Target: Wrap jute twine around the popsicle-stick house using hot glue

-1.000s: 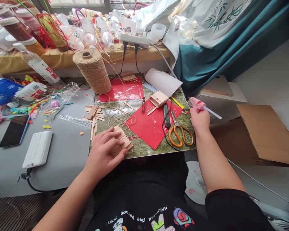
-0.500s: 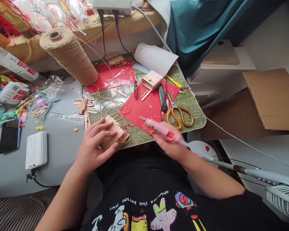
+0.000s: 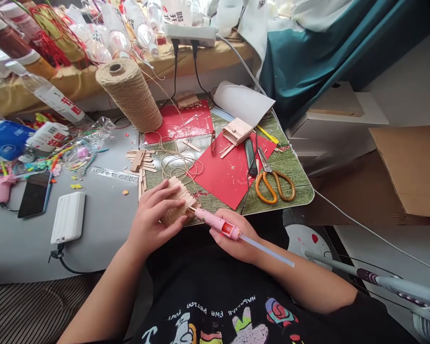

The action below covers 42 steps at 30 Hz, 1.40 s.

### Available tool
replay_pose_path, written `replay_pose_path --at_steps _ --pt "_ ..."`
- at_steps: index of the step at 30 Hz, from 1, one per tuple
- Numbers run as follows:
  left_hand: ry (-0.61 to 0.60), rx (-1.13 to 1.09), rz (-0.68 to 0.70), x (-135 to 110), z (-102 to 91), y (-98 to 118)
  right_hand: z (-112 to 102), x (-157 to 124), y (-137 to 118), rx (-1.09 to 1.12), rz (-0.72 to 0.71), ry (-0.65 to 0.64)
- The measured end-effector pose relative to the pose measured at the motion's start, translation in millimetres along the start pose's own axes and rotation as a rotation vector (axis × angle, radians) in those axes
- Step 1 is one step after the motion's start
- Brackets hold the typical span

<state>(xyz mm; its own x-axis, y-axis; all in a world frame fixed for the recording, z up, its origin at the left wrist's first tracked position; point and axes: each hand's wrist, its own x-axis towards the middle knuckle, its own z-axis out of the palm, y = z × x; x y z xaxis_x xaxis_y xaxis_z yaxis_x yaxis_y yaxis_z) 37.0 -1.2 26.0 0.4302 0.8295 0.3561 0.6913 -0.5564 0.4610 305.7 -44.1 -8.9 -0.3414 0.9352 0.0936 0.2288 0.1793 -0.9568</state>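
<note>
My right hand [image 3: 241,243] is closed around a pink hot glue gun [image 3: 209,218]; a clear glue stick [image 3: 267,249] sticks out of its back end. The gun's metal nozzle meets the right edge of a twine-wrapped craft-stick panel [image 3: 182,192] at the table's front edge. My left hand [image 3: 146,224] grips this panel, fingers across its top and thumb along the near side, hiding part of it. Loose twine [image 3: 175,160] loops behind the panel and seems to lead towards a big twine spool [image 3: 132,98]. Loose craft sticks [image 3: 143,160] lie left of it.
Orange-handled scissors [image 3: 274,184], a dark utility knife [image 3: 251,157] and a small wooden box [image 3: 237,131] lie on or beside a red sheet [image 3: 218,174]. A white power bank [image 3: 69,217], a phone [image 3: 36,193] and a second pink glue gun [image 3: 3,188] are at left.
My right hand has brought the glue gun left and down, so its nozzle is now at the panel. My left hand stays on the panel. The whole view has shifted slightly.
</note>
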Motion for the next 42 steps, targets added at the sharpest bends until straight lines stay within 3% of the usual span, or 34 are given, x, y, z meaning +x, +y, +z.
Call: replay_pose_path --at_steps 8,42 --pt "0.020 -0.011 0.023 -1 0.4 -2 3 3 -7 -0.059 -0.024 -0.006" --pt "0.032 -0.029 0.043 0 1.7 -3 10 -2 7 -0.180 -0.097 0.084"
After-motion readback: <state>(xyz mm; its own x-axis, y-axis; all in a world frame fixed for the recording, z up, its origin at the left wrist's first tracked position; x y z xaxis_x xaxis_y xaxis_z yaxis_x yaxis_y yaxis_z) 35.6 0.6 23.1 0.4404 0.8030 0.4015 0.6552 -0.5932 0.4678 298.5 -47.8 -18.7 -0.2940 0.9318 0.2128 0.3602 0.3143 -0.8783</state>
